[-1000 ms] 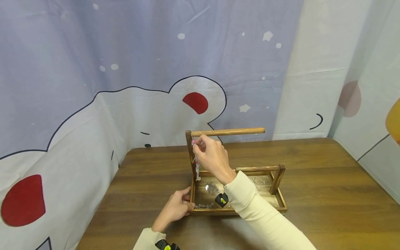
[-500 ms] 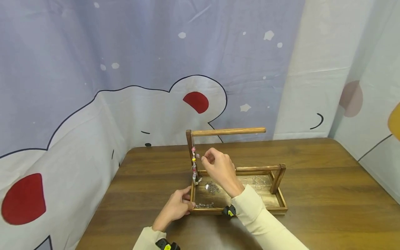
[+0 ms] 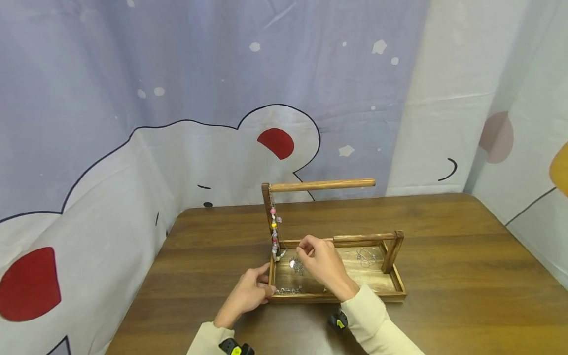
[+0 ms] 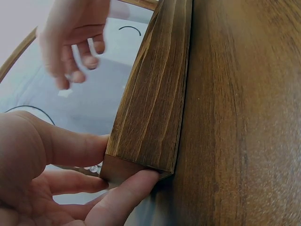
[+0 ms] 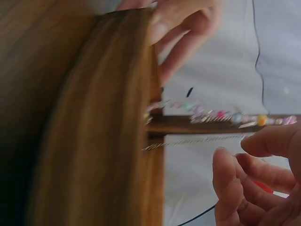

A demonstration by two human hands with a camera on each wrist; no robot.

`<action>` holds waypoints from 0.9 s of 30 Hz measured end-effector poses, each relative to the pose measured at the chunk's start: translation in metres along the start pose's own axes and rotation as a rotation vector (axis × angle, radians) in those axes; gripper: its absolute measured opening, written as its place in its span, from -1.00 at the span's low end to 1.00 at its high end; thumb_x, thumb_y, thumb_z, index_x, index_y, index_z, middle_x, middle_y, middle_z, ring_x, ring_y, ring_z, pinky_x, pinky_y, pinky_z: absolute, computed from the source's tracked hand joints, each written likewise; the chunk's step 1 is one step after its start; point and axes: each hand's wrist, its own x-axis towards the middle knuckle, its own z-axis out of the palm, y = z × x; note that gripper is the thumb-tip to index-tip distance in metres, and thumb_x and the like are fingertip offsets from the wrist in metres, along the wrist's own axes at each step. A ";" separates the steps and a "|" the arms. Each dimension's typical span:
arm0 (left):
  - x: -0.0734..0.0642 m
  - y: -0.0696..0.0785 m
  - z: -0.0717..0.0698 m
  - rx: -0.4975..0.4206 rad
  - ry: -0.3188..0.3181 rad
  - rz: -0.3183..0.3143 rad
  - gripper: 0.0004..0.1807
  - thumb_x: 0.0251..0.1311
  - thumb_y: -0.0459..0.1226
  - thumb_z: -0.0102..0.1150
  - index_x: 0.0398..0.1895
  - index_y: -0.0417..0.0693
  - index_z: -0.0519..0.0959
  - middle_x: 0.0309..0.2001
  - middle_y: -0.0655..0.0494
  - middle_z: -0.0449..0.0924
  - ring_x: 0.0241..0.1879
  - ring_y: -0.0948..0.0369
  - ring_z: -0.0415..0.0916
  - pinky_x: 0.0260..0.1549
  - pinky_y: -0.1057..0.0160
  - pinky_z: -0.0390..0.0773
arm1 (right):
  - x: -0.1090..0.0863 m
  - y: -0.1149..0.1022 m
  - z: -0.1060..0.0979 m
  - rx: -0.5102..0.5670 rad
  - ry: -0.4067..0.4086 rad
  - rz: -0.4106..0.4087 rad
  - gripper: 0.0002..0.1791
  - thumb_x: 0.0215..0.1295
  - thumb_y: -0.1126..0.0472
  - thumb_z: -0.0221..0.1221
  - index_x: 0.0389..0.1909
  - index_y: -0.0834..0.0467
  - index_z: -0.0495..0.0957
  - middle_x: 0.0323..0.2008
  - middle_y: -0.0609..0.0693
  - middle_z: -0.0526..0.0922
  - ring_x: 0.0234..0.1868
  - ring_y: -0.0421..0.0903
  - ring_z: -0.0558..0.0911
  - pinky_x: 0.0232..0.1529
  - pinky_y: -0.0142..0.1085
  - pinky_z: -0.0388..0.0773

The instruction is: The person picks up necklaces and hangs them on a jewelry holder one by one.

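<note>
In the head view a wooden jewelry stand has a low tray, a tall post on the left and a short post on the right. A beaded necklace with pink, yellow and pale beads hangs from the upper bar, close to the tall post. My left hand grips the tray's front left corner, thumb and fingers round its wall. My right hand hovers over the tray, fingers loosely bent. In the right wrist view the thumb and fingertips are apart, near the hanging beads.
In the tray lie a silvery chain heap, a silver chain along the front wall and thin chains at the right. A lower bar runs across to the short post. The stand is on a brown table before a printed curtain.
My right hand has let go of the beaded necklace and moved right and down, over the tray. The necklace hangs by itself from the bar. My left hand has stayed at the tray corner.
</note>
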 end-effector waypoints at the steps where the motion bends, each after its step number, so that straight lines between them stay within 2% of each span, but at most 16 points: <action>1: 0.000 0.000 0.000 0.000 0.000 0.001 -0.27 0.01 -0.45 0.15 0.30 -0.44 0.13 -0.25 -0.18 0.50 -0.45 0.20 0.54 -0.57 0.22 0.60 | -0.002 0.004 0.000 -0.007 -0.008 0.012 -0.96 0.11 0.17 0.19 -0.48 0.03 0.56 -0.58 -0.22 0.55 -0.63 -0.32 0.46 -0.55 -0.38 0.42; 5: -0.001 0.002 0.000 -0.005 -0.001 0.006 -0.26 0.00 -0.46 0.15 0.30 -0.44 0.13 -0.24 -0.20 0.51 -0.45 0.20 0.55 -0.58 0.22 0.60 | -0.008 0.021 -0.003 -0.019 -0.024 0.052 -0.94 0.09 0.18 0.20 -0.45 0.09 0.57 -0.56 -0.21 0.56 -0.63 -0.31 0.46 -0.56 -0.36 0.41; 15: -0.002 0.004 0.002 -0.033 0.000 0.012 -0.26 0.02 -0.46 0.16 0.30 -0.43 0.12 -0.25 -0.22 0.53 -0.43 0.14 0.57 -0.57 0.17 0.61 | -0.020 0.062 -0.022 -0.084 0.010 0.138 -0.95 0.13 0.18 0.20 -0.43 0.07 0.54 -0.54 -0.15 0.57 -0.60 -0.28 0.47 -0.55 -0.34 0.39; 22: -0.001 0.002 0.002 -0.028 0.001 0.012 -0.26 0.02 -0.45 0.16 0.30 -0.43 0.12 -0.24 -0.20 0.53 -0.44 0.17 0.56 -0.57 0.19 0.61 | -0.024 0.085 -0.043 -0.186 0.015 0.215 -0.87 0.17 0.09 0.17 -0.36 0.05 0.55 -0.45 -0.09 0.61 -0.41 -0.16 0.57 -0.47 -0.24 0.45; 27: 0.000 0.000 0.000 -0.002 -0.005 0.007 -0.27 0.03 -0.45 0.14 0.30 -0.44 0.11 -0.23 -0.21 0.52 -0.43 0.18 0.56 -0.55 0.21 0.61 | -0.023 0.098 -0.060 -0.214 -0.024 0.237 -0.78 0.20 0.07 0.14 -0.26 0.14 0.54 -0.38 0.00 0.64 -0.31 -0.03 0.61 -0.34 -0.09 0.50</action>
